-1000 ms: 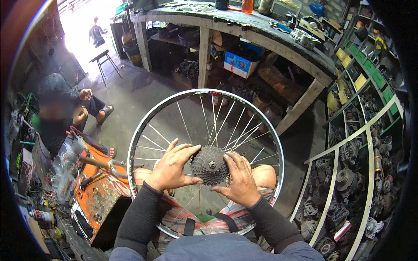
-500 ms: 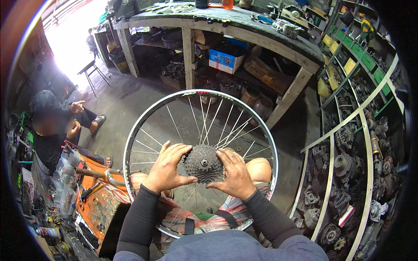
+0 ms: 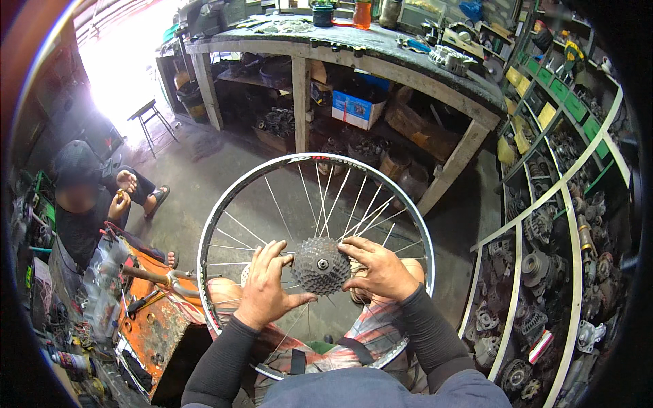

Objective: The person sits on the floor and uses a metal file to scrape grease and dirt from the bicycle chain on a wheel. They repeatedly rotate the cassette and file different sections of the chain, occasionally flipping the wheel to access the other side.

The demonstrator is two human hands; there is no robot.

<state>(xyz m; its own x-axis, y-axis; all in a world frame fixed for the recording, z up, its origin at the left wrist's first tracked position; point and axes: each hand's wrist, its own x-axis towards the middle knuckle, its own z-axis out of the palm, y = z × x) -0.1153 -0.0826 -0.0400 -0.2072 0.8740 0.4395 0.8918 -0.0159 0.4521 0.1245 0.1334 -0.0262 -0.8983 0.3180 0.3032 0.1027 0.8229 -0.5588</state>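
A bicycle wheel (image 3: 209, 224) with a white-edged black rim rests across my lap, its dark multi-ring cassette (image 3: 320, 277) facing up at the middle. My left hand (image 3: 269, 289) grips the cassette's left side, thumb along the lower edge and fingertips higher up. On the opposite side my right hand (image 3: 381, 267) has its fingers over the upper right edge and its thumb lower down. Thin spokes fan out behind the hands. The hub beneath the cassette is hidden.
Left, a person (image 3: 85, 204) sits holding a small yellowish thing. An orange, worn metal box (image 3: 160, 340) with tools stands near my left arm. A long workbench (image 3: 272, 44) spans the far side. Shelves of metal parts (image 3: 537, 265) line the right.
The wheel and both hands sit slightly lower in view, as the whole scene has shifted down. My left fingers have slid down the cassette's side. The seated person's hands have moved.
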